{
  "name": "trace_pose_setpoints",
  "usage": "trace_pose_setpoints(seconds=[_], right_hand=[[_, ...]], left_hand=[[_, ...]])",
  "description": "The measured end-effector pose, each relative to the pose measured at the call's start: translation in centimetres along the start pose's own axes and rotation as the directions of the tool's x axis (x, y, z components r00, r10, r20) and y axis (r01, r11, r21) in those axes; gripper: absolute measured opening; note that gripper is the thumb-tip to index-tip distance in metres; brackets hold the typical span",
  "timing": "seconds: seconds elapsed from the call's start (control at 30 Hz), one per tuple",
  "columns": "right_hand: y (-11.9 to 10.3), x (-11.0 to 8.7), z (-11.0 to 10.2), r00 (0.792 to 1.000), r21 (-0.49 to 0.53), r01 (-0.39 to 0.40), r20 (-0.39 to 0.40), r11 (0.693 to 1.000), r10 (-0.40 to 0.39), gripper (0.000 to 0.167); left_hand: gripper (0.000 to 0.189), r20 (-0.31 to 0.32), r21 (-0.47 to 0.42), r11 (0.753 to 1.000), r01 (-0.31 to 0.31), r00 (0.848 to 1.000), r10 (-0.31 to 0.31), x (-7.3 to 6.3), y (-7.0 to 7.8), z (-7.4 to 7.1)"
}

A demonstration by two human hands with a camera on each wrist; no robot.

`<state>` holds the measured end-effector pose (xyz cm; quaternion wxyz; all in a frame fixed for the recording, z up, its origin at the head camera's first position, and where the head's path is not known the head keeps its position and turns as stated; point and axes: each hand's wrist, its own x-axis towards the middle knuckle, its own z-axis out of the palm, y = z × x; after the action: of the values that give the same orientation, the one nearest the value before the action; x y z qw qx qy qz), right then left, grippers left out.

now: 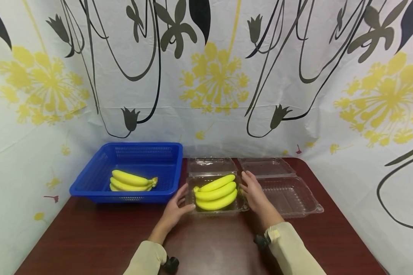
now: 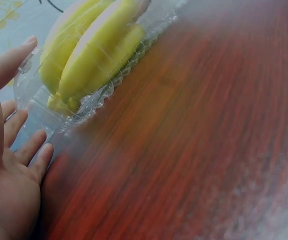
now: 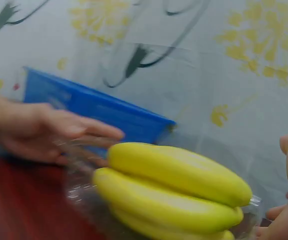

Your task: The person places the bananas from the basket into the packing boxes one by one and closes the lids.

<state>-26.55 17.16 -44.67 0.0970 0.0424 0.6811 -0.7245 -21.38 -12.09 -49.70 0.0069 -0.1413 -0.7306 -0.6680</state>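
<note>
A bunch of yellow bananas (image 1: pixel 216 194) lies in a clear plastic clamshell box (image 1: pixel 239 209) whose lid (image 1: pixel 211 166) is folded back. My left hand (image 1: pixel 173 209) is at the box's left side, fingers fairly straight and spread; the left wrist view shows its thumb and fingertips right at the box's end wall. On the opposite side, my right hand (image 1: pixel 256 193) has its fingers extended along the right wall, near the banana tips. In the right wrist view, the bananas (image 3: pixel 174 185) fill the space between both hands.
A blue plastic basket (image 1: pixel 89 193) stands at the back left, with another bunch of bananas (image 1: pixel 130 181) inside. To the right lies a second open clear clamshell box (image 1: pixel 289 194). The dark red wooden table (image 1: pixel 99 236) meets a patterned cloth (image 1: pixel 213 130) behind.
</note>
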Motion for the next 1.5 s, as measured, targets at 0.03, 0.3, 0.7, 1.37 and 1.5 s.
trace_pose_setpoints(seconds=[0.03,0.3,0.7,1.37,1.5], right_hand=[[-0.2,0.6,-0.1,1.0,0.009,-0.006,0.005,1.0,0.006,0.072],[-1.1,3.5,0.0,1.0,0.0,-0.01,-0.008,1.0,0.01,0.074],[-0.2,3.9,1.1,0.996,0.046,-0.01,-0.088,0.999,0.014,0.072],[0.3,2.7,1.8,0.972,0.151,0.142,-0.21,0.978,-0.108,0.06],[0.2,2.5,1.9,0.964,0.167,0.161,-0.236,0.973,-0.119,0.057]], left_hand=[[0.08,0.002,0.004,1.0,0.0,1.0,0.0,-0.1,0.4,0.0],[0.079,0.019,0.017,0.999,-0.028,0.999,0.028,-0.2,0.6,0.1],[0.084,0.047,0.0,0.999,-0.045,0.998,0.045,-0.1,0.0,-0.3],[0.085,0.042,-0.018,0.999,-0.038,0.998,0.038,-0.3,-0.1,-0.4],[0.086,0.026,-0.031,0.998,-0.047,0.999,0.047,0.0,-1.4,-0.4]])
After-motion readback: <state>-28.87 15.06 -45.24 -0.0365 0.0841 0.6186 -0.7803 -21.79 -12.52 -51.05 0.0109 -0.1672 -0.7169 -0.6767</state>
